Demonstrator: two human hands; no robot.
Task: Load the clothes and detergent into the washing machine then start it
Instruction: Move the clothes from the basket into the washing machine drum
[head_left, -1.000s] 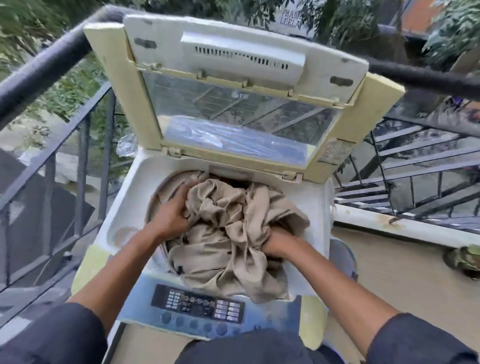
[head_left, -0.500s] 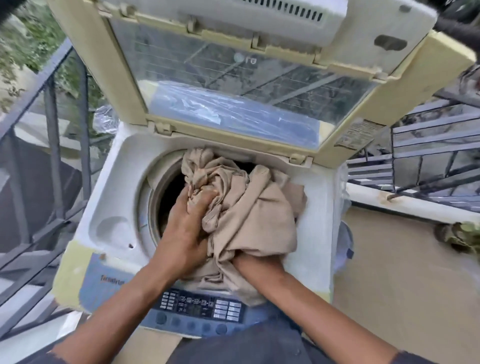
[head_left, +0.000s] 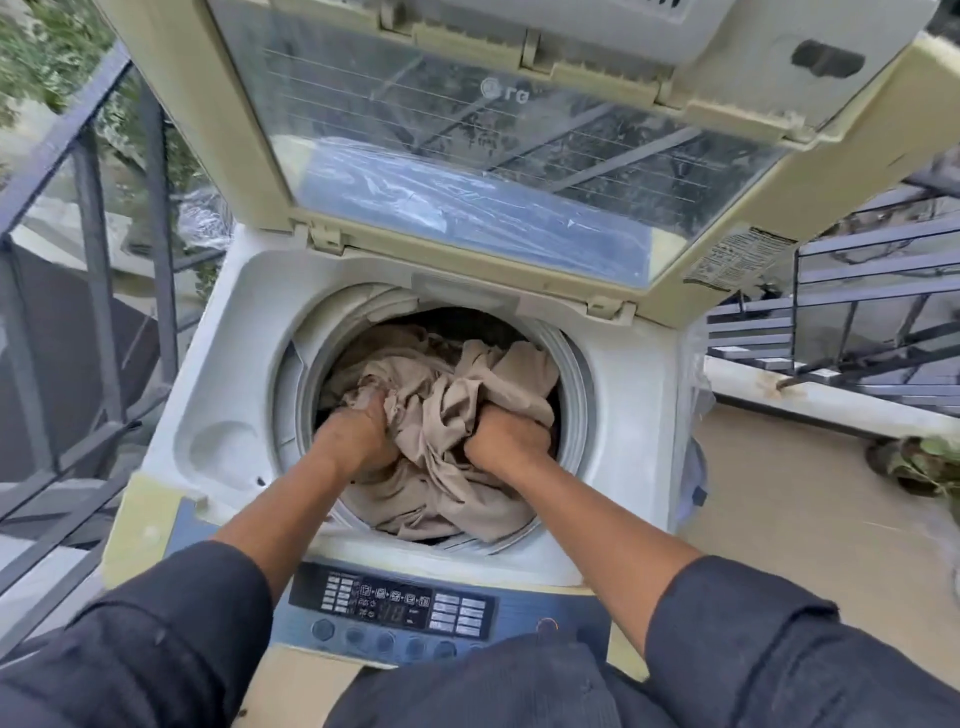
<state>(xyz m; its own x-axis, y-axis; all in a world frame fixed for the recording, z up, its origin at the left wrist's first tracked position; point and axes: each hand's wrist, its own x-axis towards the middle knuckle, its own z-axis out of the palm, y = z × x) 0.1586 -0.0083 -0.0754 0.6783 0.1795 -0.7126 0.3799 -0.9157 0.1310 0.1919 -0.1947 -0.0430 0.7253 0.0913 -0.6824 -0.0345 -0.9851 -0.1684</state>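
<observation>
A top-loading washing machine (head_left: 228, 364) stands in front of me with its glass lid (head_left: 467, 156) raised. Crumpled beige clothes (head_left: 467, 395) lie inside the round drum opening. My left hand (head_left: 358, 431) is closed on the cloth at the drum's left side. My right hand (head_left: 506, 436) grips the cloth a little to the right, also inside the opening. Both fists press down into the fabric. The control panel (head_left: 395, 605) with buttons and a display sits at the near edge, below my forearms. No detergent is in view.
A dark metal railing (head_left: 93, 218) runs along the left, close to the machine. More railing and a low ledge (head_left: 831, 395) stand to the right. A tan floor (head_left: 805, 519) opens on the right, with a plant (head_left: 919, 462) at its edge.
The beige clothes have gone from being heaped over the drum's rim down into the drum. Both hands moved forward and down with them. The view has come closer.
</observation>
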